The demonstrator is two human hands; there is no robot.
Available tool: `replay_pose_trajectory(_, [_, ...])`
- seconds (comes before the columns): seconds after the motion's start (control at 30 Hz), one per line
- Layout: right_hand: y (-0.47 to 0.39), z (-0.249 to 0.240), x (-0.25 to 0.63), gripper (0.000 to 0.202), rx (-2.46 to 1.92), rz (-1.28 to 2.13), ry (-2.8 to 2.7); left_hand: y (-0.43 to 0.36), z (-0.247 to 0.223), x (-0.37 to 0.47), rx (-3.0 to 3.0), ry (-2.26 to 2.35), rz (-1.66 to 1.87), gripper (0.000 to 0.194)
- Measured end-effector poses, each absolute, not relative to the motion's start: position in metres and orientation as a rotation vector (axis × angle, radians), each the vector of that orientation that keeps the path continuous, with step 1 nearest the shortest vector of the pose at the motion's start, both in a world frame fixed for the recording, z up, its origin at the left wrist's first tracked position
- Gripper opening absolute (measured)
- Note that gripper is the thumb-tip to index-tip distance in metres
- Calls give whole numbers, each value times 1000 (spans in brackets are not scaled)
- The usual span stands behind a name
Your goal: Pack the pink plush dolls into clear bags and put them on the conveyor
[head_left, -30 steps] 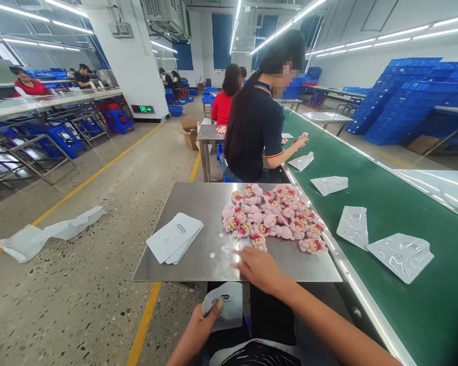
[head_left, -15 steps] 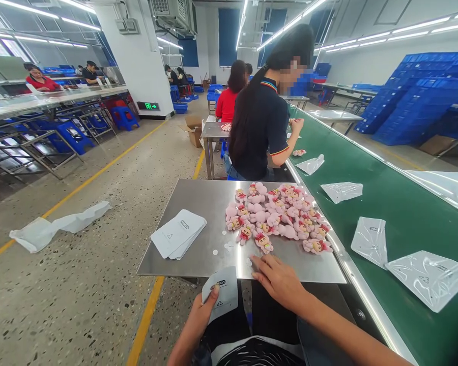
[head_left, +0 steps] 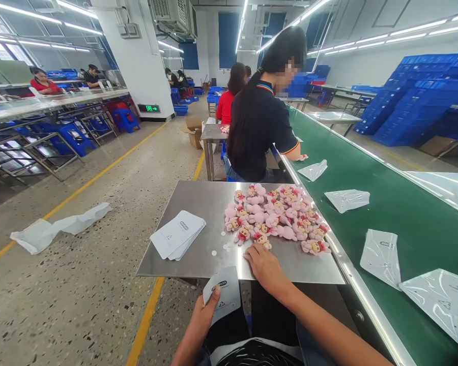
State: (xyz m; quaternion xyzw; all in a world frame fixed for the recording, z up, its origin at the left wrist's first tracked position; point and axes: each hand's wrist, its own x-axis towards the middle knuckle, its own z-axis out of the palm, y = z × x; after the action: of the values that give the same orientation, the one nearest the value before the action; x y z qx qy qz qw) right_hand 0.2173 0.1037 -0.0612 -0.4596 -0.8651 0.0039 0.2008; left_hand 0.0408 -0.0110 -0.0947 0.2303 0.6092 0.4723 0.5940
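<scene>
My left hand (head_left: 209, 310) grips a white plastic pouch (head_left: 229, 295) with a dark printed logo, thumb on its front, just below the table's near edge. At the table's near side, my right hand (head_left: 265, 267) is closed, its bent fingertips pressed together on the metal surface. What they hold, if anything, is hidden. Right beyond its knuckles lies a pink plush doll (head_left: 262, 240), at the front of a pile of pink plush dolls (head_left: 275, 218). Small white round discs (head_left: 226, 247) lie left of my right hand. Further left is a fanned stack of white pouches (head_left: 179, 234).
The metal table (head_left: 198, 201) borders a green conveyor belt (head_left: 347, 229) carrying several white pouches, among them a large pouch (head_left: 442, 300). A co-worker (head_left: 263, 122) sits ahead. Blue crates (head_left: 416, 101) are stacked at far right. White sheeting (head_left: 61, 226) lies on the floor at left.
My right hand has slid slightly forward and left, its fingers drawing together. The pouches on the belt have shifted toward me and right. The co-worker's arm has lowered. My left hand keeps its pouch.
</scene>
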Motion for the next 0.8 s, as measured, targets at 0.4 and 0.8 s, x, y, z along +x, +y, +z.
replay_pose_trajectory(0.4, [66,-56,246,42,-1209,-182,-2557,-16,-84,37,652,1380,971,67])
replay_pose_trajectory(0.8, [66,-84,273,33,-919,-149,-2458,-15,-77,56,844,1299,877,59])
